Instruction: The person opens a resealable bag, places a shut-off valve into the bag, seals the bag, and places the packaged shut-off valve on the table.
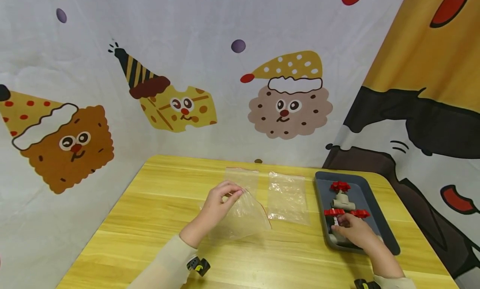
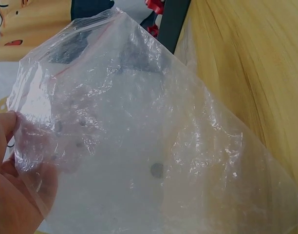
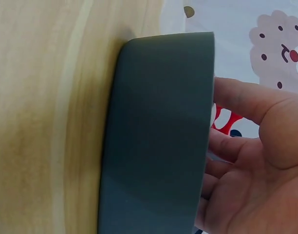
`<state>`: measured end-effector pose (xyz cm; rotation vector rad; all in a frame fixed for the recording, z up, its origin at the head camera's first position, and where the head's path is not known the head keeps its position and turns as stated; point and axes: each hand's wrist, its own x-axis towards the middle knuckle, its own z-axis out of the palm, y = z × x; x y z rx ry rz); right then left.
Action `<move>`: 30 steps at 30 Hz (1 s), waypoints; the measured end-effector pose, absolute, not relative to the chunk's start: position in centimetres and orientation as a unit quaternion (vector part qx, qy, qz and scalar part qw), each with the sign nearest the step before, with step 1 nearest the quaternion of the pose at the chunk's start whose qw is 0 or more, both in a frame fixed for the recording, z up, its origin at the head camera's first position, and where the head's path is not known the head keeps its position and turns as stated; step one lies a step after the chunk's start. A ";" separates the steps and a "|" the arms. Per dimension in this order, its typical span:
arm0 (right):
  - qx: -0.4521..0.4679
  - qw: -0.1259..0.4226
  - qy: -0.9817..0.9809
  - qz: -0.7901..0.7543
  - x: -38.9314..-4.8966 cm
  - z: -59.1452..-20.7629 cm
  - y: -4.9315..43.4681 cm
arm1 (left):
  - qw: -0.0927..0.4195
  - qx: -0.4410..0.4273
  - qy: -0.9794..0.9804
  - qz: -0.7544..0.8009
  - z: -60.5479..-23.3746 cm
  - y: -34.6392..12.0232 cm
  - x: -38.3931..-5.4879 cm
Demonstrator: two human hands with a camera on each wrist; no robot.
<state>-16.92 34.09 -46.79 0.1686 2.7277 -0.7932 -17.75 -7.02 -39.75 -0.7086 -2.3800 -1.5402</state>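
My left hand (image 1: 219,203) pinches the top edge of a clear zip-seal plastic bag (image 1: 243,220), which hangs slanted over the table with its red seal line running down to the right. In the left wrist view the bag (image 2: 139,131) spreads across most of the picture, beside the left hand (image 2: 15,180). Inside the grey tray, my right hand (image 1: 356,230) has thumb and fingers around the stem of a valve with a red handwheel (image 1: 333,212). The tray wall (image 3: 158,131) hides those fingertips in the right wrist view.
Two more clear bags lie flat on the wooden table (image 1: 150,205): one bag (image 1: 241,175) behind the held one, another bag (image 1: 288,197) beside the tray (image 1: 386,234). A second beige valve (image 1: 343,201) and another red handwheel (image 1: 360,214) are in the tray.
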 end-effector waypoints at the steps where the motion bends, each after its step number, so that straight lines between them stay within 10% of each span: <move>1: 0.060 0.146 0.948 -0.277 -16.9 -46.8 34.1 | 0.109 -0.241 -0.810 -0.524 -39.7 -7.0 -17.7; 30: 0.012 0.143 0.927 -0.347 -15.3 -47.0 35.0 | 0.110 -0.232 -0.814 -0.521 -39.7 -7.1 -17.6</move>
